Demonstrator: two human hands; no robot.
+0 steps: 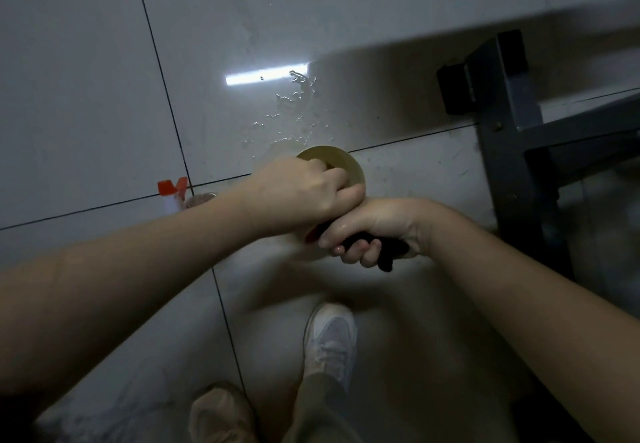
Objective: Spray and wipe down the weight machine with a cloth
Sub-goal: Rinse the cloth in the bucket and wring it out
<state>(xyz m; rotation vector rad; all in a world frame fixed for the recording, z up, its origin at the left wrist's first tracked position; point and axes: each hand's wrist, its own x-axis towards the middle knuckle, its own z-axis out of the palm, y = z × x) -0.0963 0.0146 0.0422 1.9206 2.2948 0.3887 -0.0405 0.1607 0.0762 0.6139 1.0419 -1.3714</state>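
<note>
Cloth [367,245], dark and bunched, is clamped in both hands, left hand [304,196] above right hand [374,231], over a yellow bowl [343,162]. Spray bottle [172,191] is seen left, machine frame [512,137] right, water [291,110] pooled beyond.

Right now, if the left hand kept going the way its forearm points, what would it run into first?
The left hand points up-right, both hands wringing the dark cloth. Straight on, it would probably meet the tan bowl just beyond its knuckles, then wet floor tiles. Depth is hard to judge here.
</note>
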